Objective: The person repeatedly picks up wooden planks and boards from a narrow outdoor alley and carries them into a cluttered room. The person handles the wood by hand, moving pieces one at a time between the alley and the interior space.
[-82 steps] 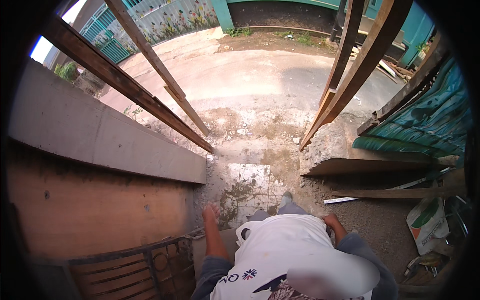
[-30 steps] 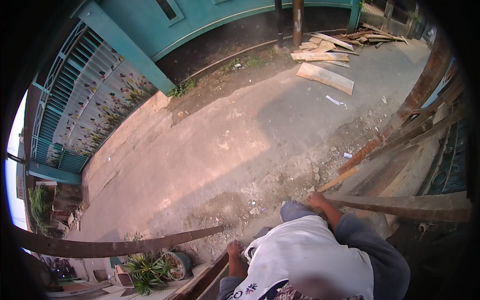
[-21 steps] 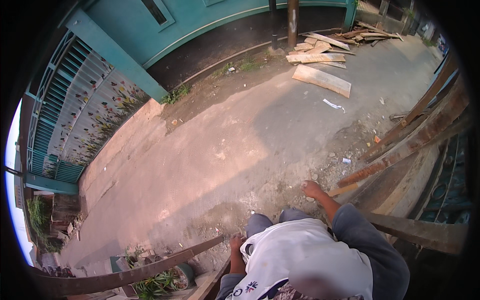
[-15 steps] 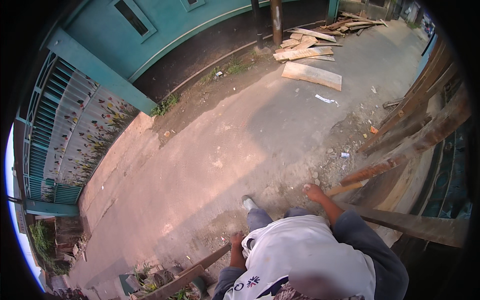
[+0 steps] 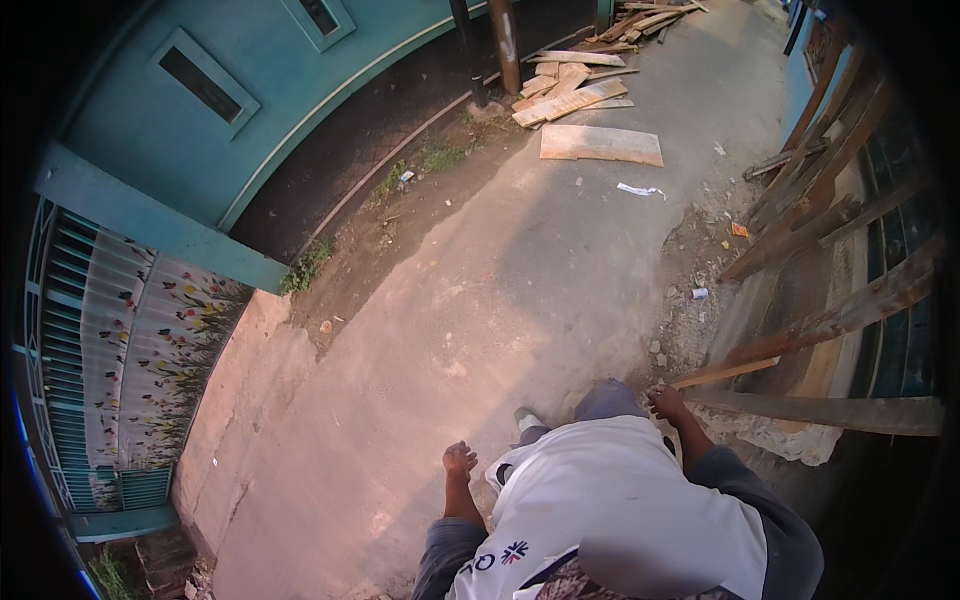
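My left hand [image 5: 460, 459] hangs over the paved lane, left of my body. Its fingers are loosely bent and apart, with nothing seen in them. My right hand [image 5: 666, 402] is low on my right side, by the near end of a narrow wooden plank [image 5: 728, 372]. Whether it touches that plank, and how its fingers are closed, I cannot make out. One shoe [image 5: 524, 417] shows ahead of my white shirt [image 5: 610, 485].
Timber beams [image 5: 840, 320] lean along the right side. Loose boards [image 5: 580, 95] lie in a pile ahead, with a wide flat board [image 5: 602, 145] in front. A floral gate [image 5: 155, 350] and teal wall [image 5: 130, 110] stand left. Rubble and litter [image 5: 699, 294] line the right edge.
The view has turned and moved forward along the lane. My left hand has risen and its fingers have loosened. The planter and timber at the lower left have left the view.
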The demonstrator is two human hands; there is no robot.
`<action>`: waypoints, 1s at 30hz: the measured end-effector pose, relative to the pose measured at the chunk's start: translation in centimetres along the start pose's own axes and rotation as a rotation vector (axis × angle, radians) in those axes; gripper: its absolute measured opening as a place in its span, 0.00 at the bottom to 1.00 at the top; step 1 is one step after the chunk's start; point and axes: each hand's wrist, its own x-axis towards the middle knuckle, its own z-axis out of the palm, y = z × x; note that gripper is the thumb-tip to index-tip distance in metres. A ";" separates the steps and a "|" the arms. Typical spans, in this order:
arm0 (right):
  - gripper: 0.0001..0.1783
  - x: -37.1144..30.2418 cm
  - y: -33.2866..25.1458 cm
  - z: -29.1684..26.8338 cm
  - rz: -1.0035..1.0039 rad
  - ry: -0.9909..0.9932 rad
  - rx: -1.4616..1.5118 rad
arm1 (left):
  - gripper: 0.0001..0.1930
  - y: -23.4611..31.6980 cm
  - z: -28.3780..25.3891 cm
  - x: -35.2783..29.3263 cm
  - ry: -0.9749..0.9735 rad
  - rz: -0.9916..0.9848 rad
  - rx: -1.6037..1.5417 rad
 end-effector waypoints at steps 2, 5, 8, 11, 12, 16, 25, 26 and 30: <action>0.18 -0.8 -3.5 1.4 -0.035 0.041 0.119 | 0.24 3.7 -0.4 1.9 -0.013 -0.035 0.104; 0.18 -0.4 -6.8 1.9 -0.100 -0.021 -0.106 | 0.24 8.3 0.8 4.5 -0.037 0.033 0.065; 0.17 1.2 -8.3 2.1 0.049 -0.005 -0.026 | 0.23 13.2 4.4 6.2 -0.084 0.072 0.054; 0.17 8.0 -6.6 1.4 -0.061 -0.074 -0.360 | 0.22 17.6 8.5 6.0 -0.142 0.091 0.067; 0.17 11.1 -4.7 0.3 -0.216 -0.127 -0.653 | 0.22 18.5 9.8 6.2 -0.160 0.076 0.087; 0.19 17.2 -13.7 1.4 -0.194 -0.271 -0.841 | 0.20 21.5 10.9 7.4 -0.131 0.046 0.061; 0.21 28.6 -50.4 -0.7 -0.524 0.062 -0.614 | 0.16 27.8 13.4 14.2 -0.074 0.456 1.493; 0.22 29.7 -53.0 -0.3 -0.543 0.065 -0.533 | 0.16 29.8 14.8 13.9 -0.047 0.415 1.489; 0.23 33.4 -59.5 1.3 -0.597 0.001 -0.363 | 0.15 36.6 18.9 17.7 -0.055 0.419 1.470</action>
